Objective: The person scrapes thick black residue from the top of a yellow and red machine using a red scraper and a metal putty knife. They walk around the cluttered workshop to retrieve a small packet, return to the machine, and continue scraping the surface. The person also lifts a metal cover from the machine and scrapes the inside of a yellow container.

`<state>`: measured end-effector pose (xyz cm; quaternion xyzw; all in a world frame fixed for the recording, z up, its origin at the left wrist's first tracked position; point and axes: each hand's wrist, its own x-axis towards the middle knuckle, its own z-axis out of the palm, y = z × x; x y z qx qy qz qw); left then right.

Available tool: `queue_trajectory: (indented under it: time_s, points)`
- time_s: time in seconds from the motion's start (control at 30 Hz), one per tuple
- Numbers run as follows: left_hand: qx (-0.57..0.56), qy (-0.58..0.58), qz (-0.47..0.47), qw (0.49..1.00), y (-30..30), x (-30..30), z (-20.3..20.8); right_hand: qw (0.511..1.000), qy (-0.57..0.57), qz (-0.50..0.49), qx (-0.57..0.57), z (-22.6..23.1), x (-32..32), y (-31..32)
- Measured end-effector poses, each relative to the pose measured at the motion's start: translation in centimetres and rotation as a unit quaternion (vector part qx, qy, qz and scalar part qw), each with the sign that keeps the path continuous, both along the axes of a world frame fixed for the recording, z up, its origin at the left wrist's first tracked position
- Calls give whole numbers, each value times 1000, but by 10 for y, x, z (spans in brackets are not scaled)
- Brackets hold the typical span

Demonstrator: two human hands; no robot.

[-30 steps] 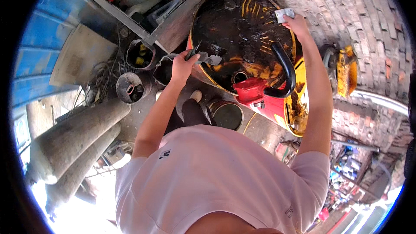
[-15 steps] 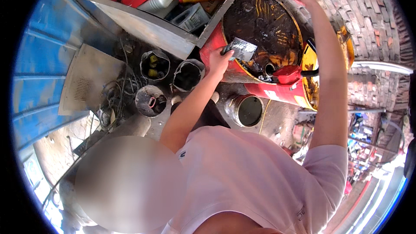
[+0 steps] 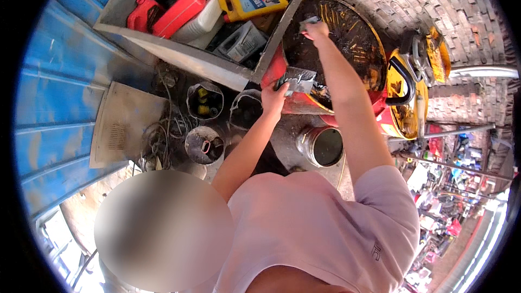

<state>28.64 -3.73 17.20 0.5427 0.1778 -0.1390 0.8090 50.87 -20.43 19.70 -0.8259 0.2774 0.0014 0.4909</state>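
A red drum's oily, dark top (image 3: 355,32) lies ahead, its surface streaked with brown grease. My left hand (image 3: 273,100) is closed round the dark handle of a wide scraper (image 3: 302,80), whose shiny, smeared blade is at the drum's near-left rim. Farther out, over the left part of the drum top, my right hand (image 3: 316,31) grips a second scraper (image 3: 310,20). Its blade is seen mostly edge-on; I cannot tell whether it touches the surface. My right forearm hides part of the drum's near side.
At the left, a grey bin (image 3: 179,57) holds red, white and yellow jugs, including a yellow jug (image 3: 255,0). Open buckets (image 3: 205,145) stand below it, near tangled wires. A round can (image 3: 309,144) of dark liquid is below the drum. A black curved handle (image 3: 404,78) rises at right, before a brick wall.
My right hand has swung left with its scraper, from beyond the drum's far-right rim to over its top. My left hand stays near the rim, slightly lower. The view has shifted.
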Motion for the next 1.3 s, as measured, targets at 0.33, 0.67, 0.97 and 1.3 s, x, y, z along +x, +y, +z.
queue_trajectory:
  time_s: [0.33,0.67,0.97,1.3]
  points:
    - [20,-1,-35,999,-13,6,-5,971,80,-107,-196,-35,-1,-36]
    - [65,48,-64,995,-11,8,8,959,52,-61,-272,10,-11,-17]
    - [-4,27,-57,998,-5,15,-3,953,81,-135,-259,24,-41,-58]
    - [38,27,-100,994,8,13,1,825,-86,200,-522,9,-104,-22]
